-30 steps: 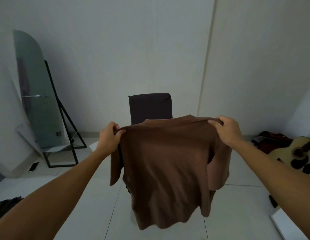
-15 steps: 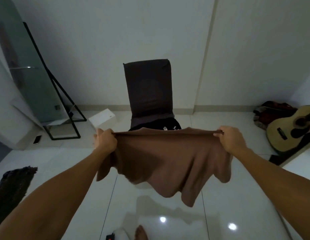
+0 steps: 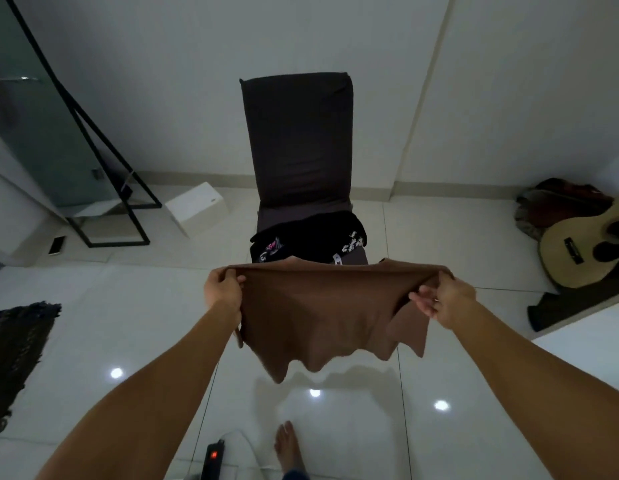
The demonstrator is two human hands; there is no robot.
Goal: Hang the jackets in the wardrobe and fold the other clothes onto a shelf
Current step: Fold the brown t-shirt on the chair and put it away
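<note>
Brown shirt (image 3: 322, 313) now lower, flatter; left hand (image 3: 222, 289) and right hand (image 3: 446, 299) fingers still pinch its edge.

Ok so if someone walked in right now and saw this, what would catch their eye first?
Probably the brown shirt stretched out in mid-air at the centre, its top edge gripped by the left hand and the right hand. Behind it, a dark chair stands against the wall with black clothes piled on its seat. A guitar lies on the floor at the right.
</note>
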